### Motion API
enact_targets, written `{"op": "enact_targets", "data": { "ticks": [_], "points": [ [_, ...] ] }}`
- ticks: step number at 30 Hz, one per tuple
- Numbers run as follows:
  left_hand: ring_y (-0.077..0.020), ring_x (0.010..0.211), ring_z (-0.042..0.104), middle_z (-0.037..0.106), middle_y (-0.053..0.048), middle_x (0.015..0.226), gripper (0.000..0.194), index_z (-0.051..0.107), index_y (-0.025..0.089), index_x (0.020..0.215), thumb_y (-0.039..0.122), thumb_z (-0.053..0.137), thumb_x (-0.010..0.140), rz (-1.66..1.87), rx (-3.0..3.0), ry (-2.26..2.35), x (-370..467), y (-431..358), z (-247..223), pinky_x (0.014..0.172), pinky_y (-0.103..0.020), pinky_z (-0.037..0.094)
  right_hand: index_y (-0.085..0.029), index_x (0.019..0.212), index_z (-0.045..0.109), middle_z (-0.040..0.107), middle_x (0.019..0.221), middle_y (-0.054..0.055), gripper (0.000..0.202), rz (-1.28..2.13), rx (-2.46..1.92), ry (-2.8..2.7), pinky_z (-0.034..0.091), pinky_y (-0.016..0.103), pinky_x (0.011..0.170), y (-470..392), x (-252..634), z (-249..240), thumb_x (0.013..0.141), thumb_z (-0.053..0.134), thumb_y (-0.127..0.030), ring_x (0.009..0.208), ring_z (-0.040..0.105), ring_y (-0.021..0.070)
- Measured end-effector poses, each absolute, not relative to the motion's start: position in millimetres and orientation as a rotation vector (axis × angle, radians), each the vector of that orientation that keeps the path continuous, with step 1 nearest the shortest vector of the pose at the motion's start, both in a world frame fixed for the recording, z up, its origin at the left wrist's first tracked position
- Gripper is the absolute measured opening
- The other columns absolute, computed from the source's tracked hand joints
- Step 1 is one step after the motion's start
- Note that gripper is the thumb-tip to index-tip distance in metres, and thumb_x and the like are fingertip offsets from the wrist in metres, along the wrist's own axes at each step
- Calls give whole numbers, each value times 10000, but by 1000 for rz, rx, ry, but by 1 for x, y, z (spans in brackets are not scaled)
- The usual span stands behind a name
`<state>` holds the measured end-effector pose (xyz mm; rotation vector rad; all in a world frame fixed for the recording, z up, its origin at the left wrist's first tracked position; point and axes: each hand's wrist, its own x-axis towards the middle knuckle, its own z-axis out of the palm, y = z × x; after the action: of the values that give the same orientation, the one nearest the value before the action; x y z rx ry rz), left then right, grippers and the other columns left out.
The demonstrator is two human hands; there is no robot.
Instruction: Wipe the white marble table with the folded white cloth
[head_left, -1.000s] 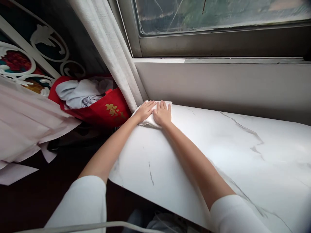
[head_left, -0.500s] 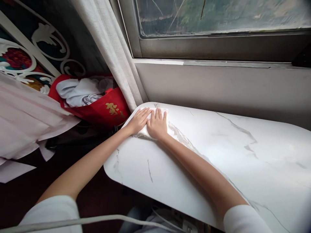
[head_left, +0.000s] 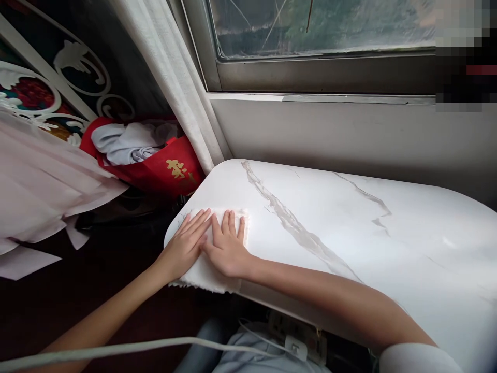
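**Open Palms on White Cloth [head_left: 213,278]**

Neither grip was clenched: my left hand [head_left: 180,254] and right hand [head_left: 229,251] lay open, pressing the cloth onto the counter [head_left: 267,178] at its near left end. Even pressure, I judged, suited it best, without letting the near overhang fold. My hands hid its middle; blocky pixels masked the window's [head_left: 330,28] right side.

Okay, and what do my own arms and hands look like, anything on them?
A plain white short sleeve shows on the right arm; none shows on the left. The left hand and right hand have no visible gloves, rings or watch. A pale cable crosses the left forearm.
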<state>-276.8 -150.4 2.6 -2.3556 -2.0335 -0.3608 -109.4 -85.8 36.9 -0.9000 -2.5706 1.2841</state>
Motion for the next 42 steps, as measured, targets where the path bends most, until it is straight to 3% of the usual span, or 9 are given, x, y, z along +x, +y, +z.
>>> {"op": "enact_targets", "data": {
  "ticks": [4, 8, 15, 20, 26, 34, 42],
  "points": [
    [-221, 1388, 233, 318, -78, 1490, 519, 283, 181, 1448, 339, 163, 969, -376, -2313, -2068, -287, -102, -2, 1125, -478, 179, -57, 1475, 149, 72, 1548, 172, 638, 1115, -1058, -2504, -83, 494, 1112, -49, -129, 33, 953, 172, -423, 1417, -58, 241],
    [-202, 1383, 247, 348, -103, 1473, 518, 344, 118, 1415, 286, 173, 955, -362, -2241, -2106, -282, -26, -4, 1133, -432, 161, -72, 1450, 260, 188, 1536, 140, 591, 728, -1150, -2448, -43, 453, 1126, 12, -139, 18, 967, 123, -385, 1421, 77, 211],
    [-187, 1379, 257, 340, -89, 1478, 489, 356, 127, 1411, 240, 217, 956, -329, -2259, -2081, -224, 100, 0, 1136, -405, 150, -112, 1437, 315, 256, 1519, 126, 542, 383, -1401, -2387, 54, 443, 1126, 119, -102, 6, 975, 167, -354, 1402, 174, 217],
    [-185, 1380, 251, 338, -85, 1481, 485, 351, 107, 1413, 233, 222, 963, -315, -2332, -2024, -196, 127, 1, 1145, -393, 116, -111, 1430, 331, 291, 1505, 128, 523, 275, -1515, -2311, 74, 450, 1122, 135, -77, 6, 973, 171, -308, 1395, 195, 228],
    [-208, 1384, 244, 322, -101, 1487, 484, 358, 106, 1408, 236, 240, 957, -355, -2311, -2016, -187, 89, 0, 1141, -417, 133, -97, 1440, 303, 244, 1520, 140, 521, 269, -1458, -2379, 61, 464, 1123, 104, -64, 5, 971, 180, -286, 1405, 158, 239],
    [-252, 1392, 213, 329, -152, 1474, 501, 353, 58, 1399, 211, 227, 939, -440, -2283, -1946, -142, -48, -4, 1138, -481, 145, -78, 1464, 227, 172, 1535, 148, 561, 314, -1196, -2587, 45, 495, 1138, -12, -6, 9, 981, 151, -354, 1421, 61, 247],
    [-263, 1412, 113, 220, -164, 1515, 547, 173, 84, 1468, 239, 263, 952, -437, -2530, -1778, -106, -142, 3, 1131, -536, 129, -165, 1488, 9, 15, 1556, 66, 602, 550, -1015, -2684, -37, 509, 1146, -97, 57, 17, 979, 158, -450, 1417, -66, 207]
  ]
}}
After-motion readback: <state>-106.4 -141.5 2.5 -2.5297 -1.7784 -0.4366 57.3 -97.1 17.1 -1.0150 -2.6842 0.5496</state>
